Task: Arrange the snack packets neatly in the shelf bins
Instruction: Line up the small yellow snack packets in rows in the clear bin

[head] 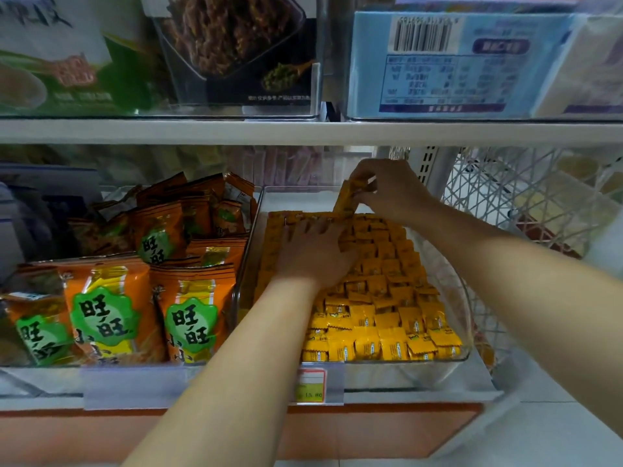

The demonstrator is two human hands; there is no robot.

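right hand [387, 192] pinches a bunch of packets [346, 198] betw thumb and curled fingers, at the far end of the clear bin [467, 335], centre of the frame, just under the upper shelf board [303, 131]. the bunch leans, its lower end touching the back rows. left hand [313, 252] lies palm down, fingers straight and a bit spread, on the packed rows in the mid-left of that bin; it grips nothing.

small yellow packets [381, 342] fill the bin in tight rows front to back. front rows are bright, back rows in shadow. along the bin's left wall a line of them stands on edge. both bare forearms come in from the bottom of the frame.

left of centre, the next bin holds big orange bags [108, 318] w/ green badges. the front ones stand upright, those behind are more jumbled and tilted. a price tag [312, 382] w/ red border sits on the shelf's front rail, below the clear bin's front left corner.

top of frame, on the upper shelf: green pack [50, 62] upper left, dark box [236, 48] w/ a food photo nxt to it, blue box [455, 62] w/ a barcode upper right, all behind clear fronts. a white wire basket [522, 203] is at the right of the frame, beside the clear bin. pale floor tiles [546, 433] show lower right.
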